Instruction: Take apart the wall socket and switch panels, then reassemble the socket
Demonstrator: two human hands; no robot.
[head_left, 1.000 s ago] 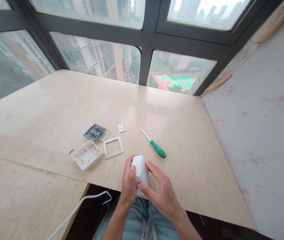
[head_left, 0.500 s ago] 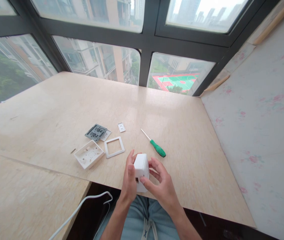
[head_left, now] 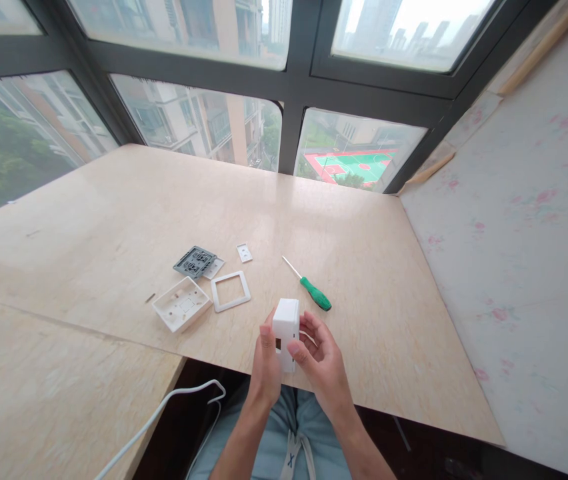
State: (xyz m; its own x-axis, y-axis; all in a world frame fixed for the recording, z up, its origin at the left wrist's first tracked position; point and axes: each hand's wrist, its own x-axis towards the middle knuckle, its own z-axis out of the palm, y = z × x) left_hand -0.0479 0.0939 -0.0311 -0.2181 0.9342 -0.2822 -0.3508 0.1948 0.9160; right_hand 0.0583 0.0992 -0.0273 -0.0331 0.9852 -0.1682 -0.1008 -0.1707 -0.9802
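Both my hands hold a white plastic switch box (head_left: 285,328) upright above the near edge of the beige table (head_left: 364,280). My left hand (head_left: 267,363) grips its left side and my right hand (head_left: 320,357) pinches its right side with thumb and fingers. A small dark rectangular opening shows on the face turned to me. A green-handled screwdriver (head_left: 310,288) lies on the table just beyond my right hand.
Left of my hands lie a white square frame (head_left: 231,291), an open white back box (head_left: 182,304), a grey switch module (head_left: 195,261) and a small white insert (head_left: 245,253). A white cable (head_left: 164,407) hangs below the table edge. Windows stand behind, a floral wall at right.
The white box has been turned in my hands from its broad rounded face to an edge with a dark opening facing me. Both hands stayed over the table's near edge.
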